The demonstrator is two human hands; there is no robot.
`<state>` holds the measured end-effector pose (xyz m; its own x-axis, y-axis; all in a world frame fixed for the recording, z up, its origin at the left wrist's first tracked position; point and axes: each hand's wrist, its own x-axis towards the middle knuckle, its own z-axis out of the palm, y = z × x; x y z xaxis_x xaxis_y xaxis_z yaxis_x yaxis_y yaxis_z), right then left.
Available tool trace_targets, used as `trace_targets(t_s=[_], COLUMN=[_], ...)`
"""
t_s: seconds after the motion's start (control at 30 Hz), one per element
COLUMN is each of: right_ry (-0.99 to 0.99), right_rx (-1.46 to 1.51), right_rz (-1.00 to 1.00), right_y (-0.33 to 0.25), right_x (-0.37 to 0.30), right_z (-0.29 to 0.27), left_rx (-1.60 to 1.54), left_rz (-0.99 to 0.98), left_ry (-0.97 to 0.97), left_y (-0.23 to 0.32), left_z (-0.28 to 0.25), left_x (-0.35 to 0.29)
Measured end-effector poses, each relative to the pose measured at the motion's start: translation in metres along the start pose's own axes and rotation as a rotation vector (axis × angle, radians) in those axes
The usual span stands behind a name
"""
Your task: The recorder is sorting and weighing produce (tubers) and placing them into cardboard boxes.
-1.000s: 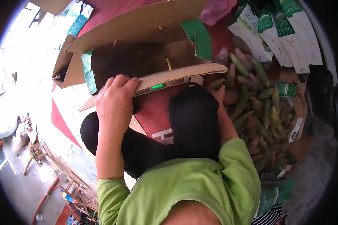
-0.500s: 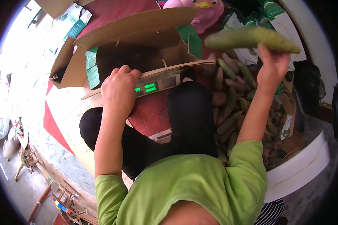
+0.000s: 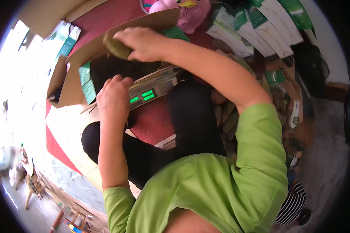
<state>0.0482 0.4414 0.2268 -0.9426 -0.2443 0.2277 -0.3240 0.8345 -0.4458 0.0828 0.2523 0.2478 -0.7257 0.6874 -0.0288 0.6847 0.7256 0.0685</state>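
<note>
Over the carton point(image 3: 74, 84), a vegetable point(image 3: 118, 49), long axis aslant, far end left.

Box mouth: The brown cardboard box point(image 3: 87, 49) opens upward, its near edge blocked in part by the left hand point(image 3: 114, 97).
Overhead: The right hand point(image 3: 142, 43), gripping a greenish vegetable point(image 3: 119, 49), fills the space above the opening; its forearm bars the way from the vegetable pile point(image 3: 231, 120).
Left end: A green flap point(image 3: 87, 83) narrows entry.
Near side: A lit scale point(image 3: 167, 87) and black-clad knee point(image 3: 190, 112) crowd the approach, with a gap over red floor point(image 3: 151, 124) between the legs.
Interior: Apparently roomy, though shadow hides the bottom.
</note>
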Motion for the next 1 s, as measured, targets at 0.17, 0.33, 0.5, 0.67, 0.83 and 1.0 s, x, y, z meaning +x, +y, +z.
trace_targets(t_s=[0.17, 0.33, 0.5, 0.67, 0.83, 1.0], right_ry=[-0.477, -0.413, 0.255, 0.812, 0.912, 0.53], right_rx=[-0.188, -0.084, 0.317, 0.542, 0.491, 0.317], right_rz=[0.137, 0.137, 0.098, 0.212, 0.719, 1.096], right_y=[0.006, -0.003, -0.026, -0.021, 0.036, 0.053], right_x=[0.01, 0.01, -0.036, -0.132, -0.25, -0.371], right_z=[0.04, 0.015, -0.032, -0.039, 0.038, 0.149], left_rx=[-0.026, -0.035, -0.025, 0.0, 0.039, -0.015], left_rz=[0.013, 0.013, 0.003, 0.009, 0.031, 0.054], left_ry=[0.029, 0.015, 0.035, 0.003, 0.009, 0.016], left_y=[0.002, 0.005, 0.004, 0.002, 0.008, -0.002], left_z=[-0.001, -0.001, 0.004, 0.007, 0.004, 0.009], left_x=[-0.001, -0.003, -0.005, -0.001, 0.0, 0.0])
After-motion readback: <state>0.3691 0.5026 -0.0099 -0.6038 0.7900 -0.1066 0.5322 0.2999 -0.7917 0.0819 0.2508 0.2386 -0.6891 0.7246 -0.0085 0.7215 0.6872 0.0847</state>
